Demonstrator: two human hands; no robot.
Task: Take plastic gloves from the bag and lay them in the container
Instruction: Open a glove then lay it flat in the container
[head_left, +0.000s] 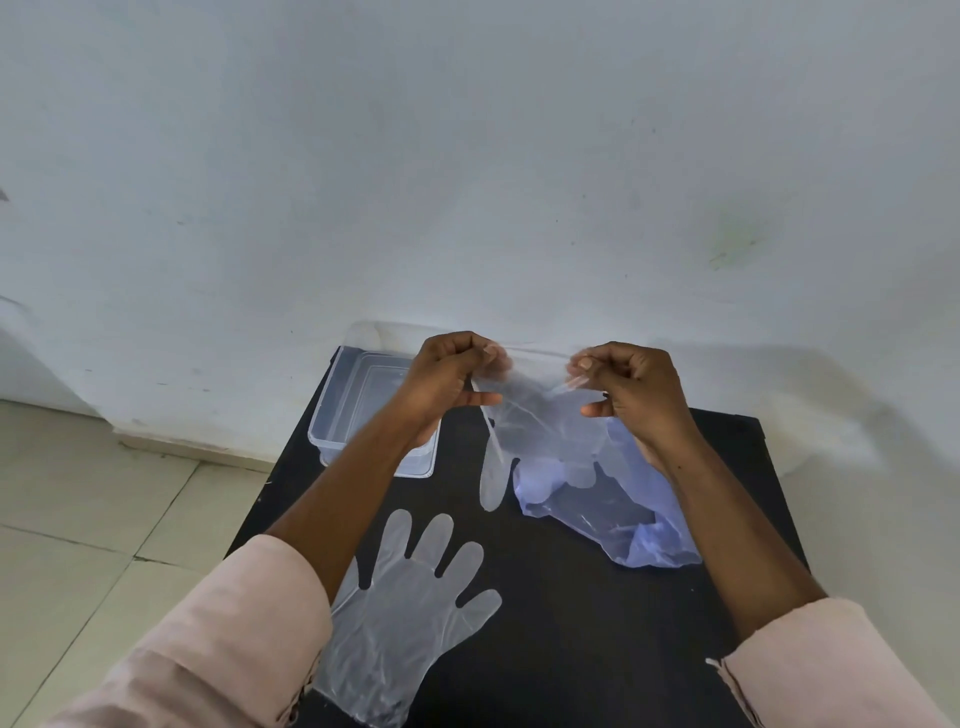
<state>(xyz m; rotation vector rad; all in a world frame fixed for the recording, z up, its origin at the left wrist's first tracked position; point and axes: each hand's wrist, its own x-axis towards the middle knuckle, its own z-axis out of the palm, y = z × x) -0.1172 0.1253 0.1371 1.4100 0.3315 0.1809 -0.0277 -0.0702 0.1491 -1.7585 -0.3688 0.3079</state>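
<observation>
A clear plastic glove (537, 415) hangs in the air, fingers down, over the black table (561, 597). My left hand (449, 371) pinches its cuff at one corner and my right hand (631, 387) pinches the other corner, stretching the cuff between them. Below the held glove lies the bluish plastic bag (613, 514), crumpled, right of centre on the table. A second clear glove (410, 603) lies flat near the table's front left, partly under my left sleeve. The clear plastic container (358, 400) stands at the table's far left corner, partly hidden by my left hand.
A pale wall (467, 156) rises directly behind the table. Tiled floor (104, 519) shows to the left of the table edge. My pink sleeves cover both lower corners of the view.
</observation>
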